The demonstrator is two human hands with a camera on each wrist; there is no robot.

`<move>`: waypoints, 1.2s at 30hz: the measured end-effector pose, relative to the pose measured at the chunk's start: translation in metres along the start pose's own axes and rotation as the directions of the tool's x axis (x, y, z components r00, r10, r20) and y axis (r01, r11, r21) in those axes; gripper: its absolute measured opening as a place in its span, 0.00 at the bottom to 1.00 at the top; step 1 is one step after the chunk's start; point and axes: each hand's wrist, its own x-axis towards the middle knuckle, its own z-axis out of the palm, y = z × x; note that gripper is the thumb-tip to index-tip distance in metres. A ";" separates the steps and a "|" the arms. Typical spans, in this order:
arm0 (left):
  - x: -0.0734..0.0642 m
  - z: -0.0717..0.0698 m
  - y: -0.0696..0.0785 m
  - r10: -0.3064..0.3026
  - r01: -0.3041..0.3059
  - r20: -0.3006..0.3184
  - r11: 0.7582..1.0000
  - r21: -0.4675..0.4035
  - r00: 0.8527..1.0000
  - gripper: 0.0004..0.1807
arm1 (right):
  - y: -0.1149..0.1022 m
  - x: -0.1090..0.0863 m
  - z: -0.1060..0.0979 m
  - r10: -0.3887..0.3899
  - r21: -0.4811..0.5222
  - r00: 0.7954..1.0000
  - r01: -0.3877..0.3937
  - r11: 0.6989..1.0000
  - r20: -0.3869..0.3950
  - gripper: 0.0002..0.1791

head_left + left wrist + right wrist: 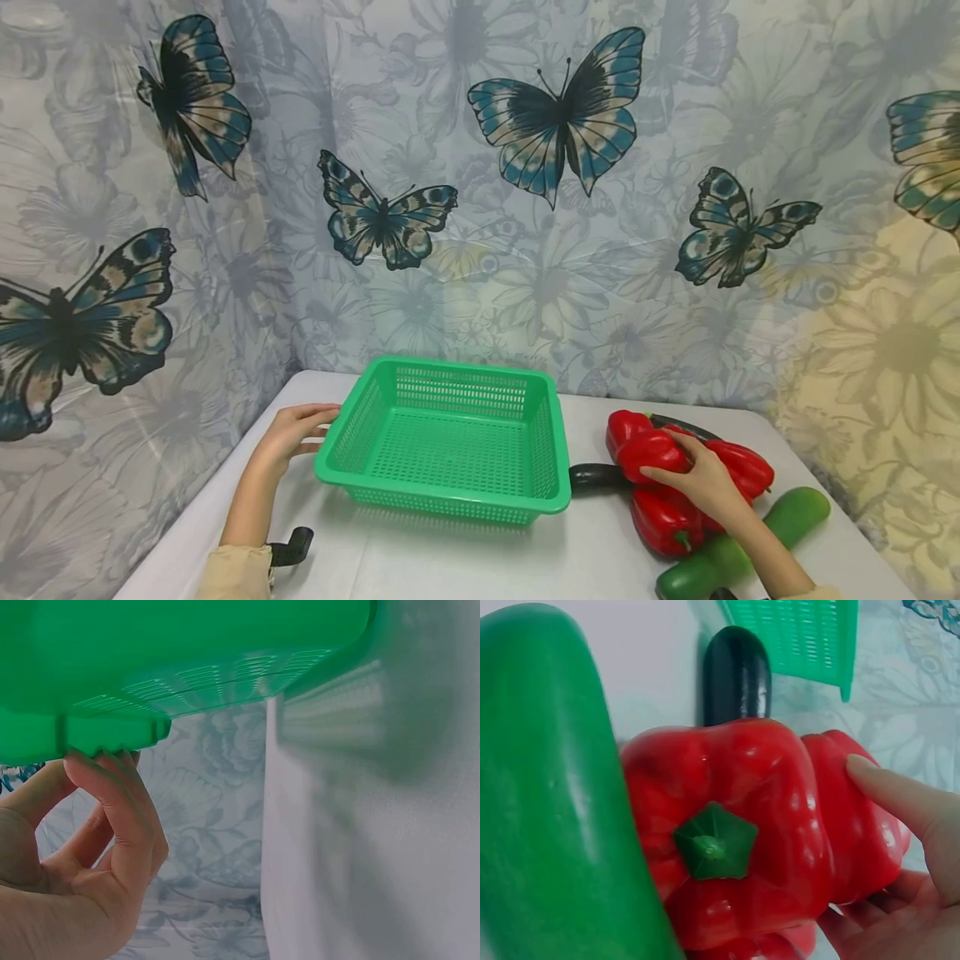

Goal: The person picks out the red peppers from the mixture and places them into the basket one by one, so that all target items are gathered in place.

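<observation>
On the white table stands a green plastic basket (450,500) with slotted walls. My left hand (296,432) is at its left rim; in the left wrist view the fingers (124,814) curl up against the rim's underside, thumb partly hidden. Over on the right, my right hand (697,475) grips a red bell pepper (651,454), the thumb on one side and the fingers reaching round beneath in the right wrist view (855,817). Another red bell pepper (727,780) with a green stem lies beside it, and several more crowd around the hand.
A dark eggplant (596,477) points toward the basket's right side; another long dark vegetable (686,427) lies behind the peppers. One large cucumber-like green vegetable (795,517) stretches under my right forearm. A butterfly-printed cloth (510,317) hangs behind the table (420,567).
</observation>
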 end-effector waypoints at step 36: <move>-0.001 -0.002 0.001 0.013 -0.013 0.011 1.000 0.018 1.000 0.30 | -0.039 0.012 -0.007 -0.070 0.110 0.998 0.068 0.992 0.010 0.49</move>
